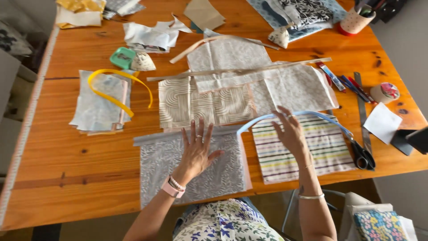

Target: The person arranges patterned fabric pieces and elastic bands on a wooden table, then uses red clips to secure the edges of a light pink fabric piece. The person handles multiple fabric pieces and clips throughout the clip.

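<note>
My left hand [196, 149] lies flat with fingers spread on a grey leaf-print fabric piece [165, 167] near the table's front edge. My right hand [290, 131] rests open, fingers apart, on a striped fabric piece [327, 145], touching a light blue strap [312, 114] that arcs across its top. Just beyond both hands lies a cream fabric with curved line pattern [203, 103]. Neither hand grips anything.
Wooden table [67, 156]. Black scissors [362, 156] and a metal ruler [360, 105] lie to the right of the stripes. A yellow strap [117, 87] sits on a fabric stack at left. Pens [345, 82], a pincushion [385, 91], a cup [354, 21] and fabric scraps lie farther back.
</note>
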